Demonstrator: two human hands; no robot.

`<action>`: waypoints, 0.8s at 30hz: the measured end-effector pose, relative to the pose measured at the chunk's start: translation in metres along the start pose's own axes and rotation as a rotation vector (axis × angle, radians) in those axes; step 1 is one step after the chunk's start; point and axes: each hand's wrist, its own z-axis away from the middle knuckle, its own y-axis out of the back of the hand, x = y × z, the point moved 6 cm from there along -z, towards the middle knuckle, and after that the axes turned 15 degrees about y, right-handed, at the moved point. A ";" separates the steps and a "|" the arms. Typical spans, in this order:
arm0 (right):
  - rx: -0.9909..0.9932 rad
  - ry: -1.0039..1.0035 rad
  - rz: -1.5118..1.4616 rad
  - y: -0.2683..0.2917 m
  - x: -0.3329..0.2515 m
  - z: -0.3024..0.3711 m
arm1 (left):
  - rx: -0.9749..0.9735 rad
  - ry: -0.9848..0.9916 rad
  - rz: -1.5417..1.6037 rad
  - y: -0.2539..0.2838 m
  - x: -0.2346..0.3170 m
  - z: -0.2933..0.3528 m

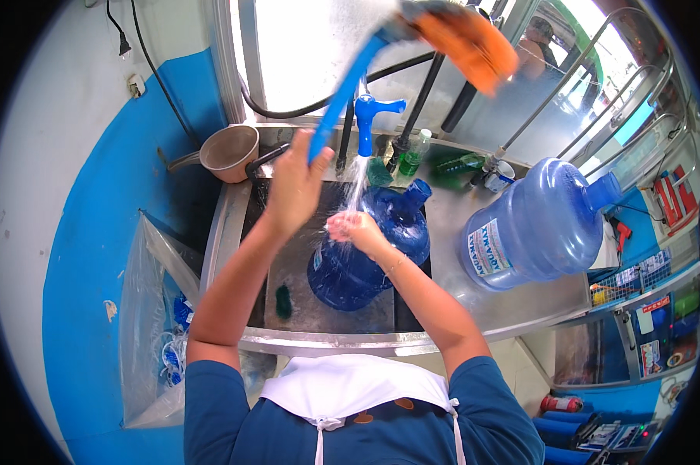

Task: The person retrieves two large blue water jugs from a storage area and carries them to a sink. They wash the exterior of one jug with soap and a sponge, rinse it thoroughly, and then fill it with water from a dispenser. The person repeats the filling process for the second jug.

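Left hand (pixel 294 190): raised on a bent arm, wrapped around the blue handle of a long tool (pixel 358 77).
Tool head: orange, blurred, up beyond the tap (pixel 372 116).
Right hand (pixel 358 231): reaching forward and inward under splashing water, fingers partly curled; cannot tell whether it grips anything.
Dark blue jug (pixel 358 275): glossy, ribbed, tilted in the metal sink (pixel 350 341) beneath that hand, neck up and right.
Pale blue jug (pixel 532 225): translucent, tilted on the steel surface (pixel 513 308), right.
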 end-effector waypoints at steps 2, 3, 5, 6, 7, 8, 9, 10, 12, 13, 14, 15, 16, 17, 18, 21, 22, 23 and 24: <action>-0.146 0.028 0.156 -0.008 -0.006 0.006 | -0.123 0.067 -0.034 -0.027 0.010 0.026; -0.168 0.025 0.281 -0.006 -0.011 0.012 | -0.203 0.104 -0.001 -0.043 0.015 0.041; -0.298 0.430 0.213 -0.025 -0.043 0.039 | -0.288 0.019 -0.047 -0.073 0.032 0.069; -0.272 0.297 -0.128 -0.021 -0.046 0.051 | -0.292 -0.059 0.073 -0.082 0.045 0.080; -0.321 0.188 -0.447 -0.020 -0.055 0.066 | -0.356 -0.057 0.149 -0.095 0.056 0.086; -0.236 0.239 -0.431 -0.010 -0.066 0.073 | -0.337 -0.136 0.249 -0.101 0.071 0.086; -0.184 0.347 -0.406 0.001 -0.083 0.082 | -0.406 -0.110 0.296 -0.113 0.083 0.086; -0.165 0.335 -0.519 0.016 -0.100 0.089 | -0.337 -0.160 0.414 -0.119 0.103 0.080; -0.063 0.607 -0.137 0.053 -0.153 0.110 | -0.389 -0.149 0.528 -0.138 0.129 0.057; 0.009 0.612 -0.180 0.069 -0.175 0.121 | -0.427 -0.196 0.584 -0.146 0.138 0.044; 0.013 0.578 -0.134 0.081 -0.197 0.133 | -0.422 -0.247 0.505 -0.154 0.141 0.035; 0.107 0.470 0.039 0.098 -0.213 0.143 | -0.371 -0.359 0.470 -0.160 0.141 0.029; 0.250 0.404 0.214 0.115 -0.230 0.162 | -0.283 -0.502 0.455 -0.165 0.138 0.030; 0.229 0.346 0.308 0.124 -0.247 0.180 | -0.317 -0.474 0.385 -0.178 0.118 0.033; 0.237 0.303 0.391 0.131 -0.260 0.197 | -0.282 -0.514 0.341 -0.183 0.093 0.036; 0.307 0.343 0.162 0.139 -0.272 0.231 | -0.406 -0.123 -0.187 -0.226 -0.013 0.045; 0.244 0.259 0.264 0.137 -0.267 0.236 | -0.452 -0.003 -0.423 -0.239 -0.047 0.055; 0.209 0.180 0.321 0.136 -0.260 0.243 | -0.392 -0.077 -0.565 -0.245 -0.065 0.065; 0.174 0.092 0.382 0.134 -0.252 0.249 | -0.347 -0.122 -0.563 -0.246 -0.078 0.072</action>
